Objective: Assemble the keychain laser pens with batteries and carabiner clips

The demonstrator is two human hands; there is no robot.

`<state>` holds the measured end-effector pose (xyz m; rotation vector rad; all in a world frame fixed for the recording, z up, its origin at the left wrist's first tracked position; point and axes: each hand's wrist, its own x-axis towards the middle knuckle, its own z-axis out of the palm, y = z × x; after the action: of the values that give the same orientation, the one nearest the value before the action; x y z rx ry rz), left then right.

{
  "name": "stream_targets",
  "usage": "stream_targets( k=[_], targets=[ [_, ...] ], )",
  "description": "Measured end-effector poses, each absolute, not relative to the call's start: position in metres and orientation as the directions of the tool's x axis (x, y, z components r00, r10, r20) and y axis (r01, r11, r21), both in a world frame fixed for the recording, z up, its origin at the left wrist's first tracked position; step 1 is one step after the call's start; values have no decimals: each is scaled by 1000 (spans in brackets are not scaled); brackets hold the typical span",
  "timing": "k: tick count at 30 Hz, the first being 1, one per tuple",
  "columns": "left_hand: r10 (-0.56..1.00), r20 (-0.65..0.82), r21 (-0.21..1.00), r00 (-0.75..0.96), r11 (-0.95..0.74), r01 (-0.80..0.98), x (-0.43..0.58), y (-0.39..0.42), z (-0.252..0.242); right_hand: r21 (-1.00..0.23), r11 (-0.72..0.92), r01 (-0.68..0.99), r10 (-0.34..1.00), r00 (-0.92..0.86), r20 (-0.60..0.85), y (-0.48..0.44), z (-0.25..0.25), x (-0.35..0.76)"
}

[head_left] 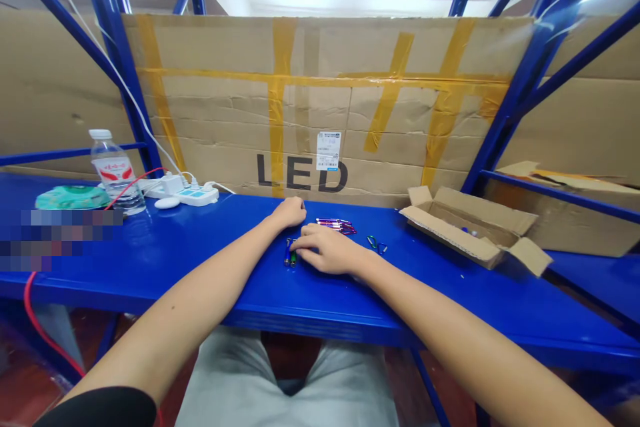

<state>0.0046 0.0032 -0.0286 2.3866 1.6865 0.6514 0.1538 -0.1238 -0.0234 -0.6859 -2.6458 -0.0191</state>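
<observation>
My left hand (291, 211) rests on the blue table with its fingers curled in; anything inside them is hidden. Nearer to me, my right hand (327, 250) has its thumb and fingertips at the upper end of a small green metal tube (293, 261). A matching blue tube (287, 255) lies right beside it, parallel. Just behind my right hand is a small pile of slim purple and red shiny pieces (336, 223), partly covered by the hand. To its right lie a green carabiner clip (371, 241) and a dark blue one (382, 249).
An open cardboard box (450, 230) stands on the right with small items inside. On the left are a water bottle (117, 177), a white power strip (193, 194) with cables and a green packet (71, 197). A large taped carton (225, 120) walls off the table's back.
</observation>
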Motion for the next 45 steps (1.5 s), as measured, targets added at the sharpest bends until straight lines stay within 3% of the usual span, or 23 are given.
stream_targets(
  k=[8,11,14,20,28,33,36,41,45],
  targets=[
    [970,194,298,145,-199,934,0,-13,-7,-178,874,451,485,-819,306,-126,-19,161],
    [956,47,296,291,-291,910,-12,-23,17,-223,845,487,533,-804,264,-130,-17,160],
    [774,-194,345,602,-521,781,-22,-34,36,-313,780,542,615,-756,223,-130,-15,161],
    [673,-372,359,639,-531,768,-18,-43,37,-573,588,571,809,-430,402,-107,-10,190],
    [696,-268,409,667,-544,732,-4,-41,25,-731,488,478,871,-209,445,-84,-11,225],
    [726,-23,360,688,-636,683,11,-55,25,-664,482,571,861,-170,478,-78,-13,228],
    [623,122,333,773,-759,559,27,-68,17,-605,483,633,852,-180,492,-74,-14,230],
    [502,130,217,855,-856,470,46,-78,1,-594,461,659,854,-149,498,-75,-13,230],
    [481,136,239,866,-864,443,47,-77,-3,-575,445,687,859,-146,490,-78,-12,229]
  ],
)
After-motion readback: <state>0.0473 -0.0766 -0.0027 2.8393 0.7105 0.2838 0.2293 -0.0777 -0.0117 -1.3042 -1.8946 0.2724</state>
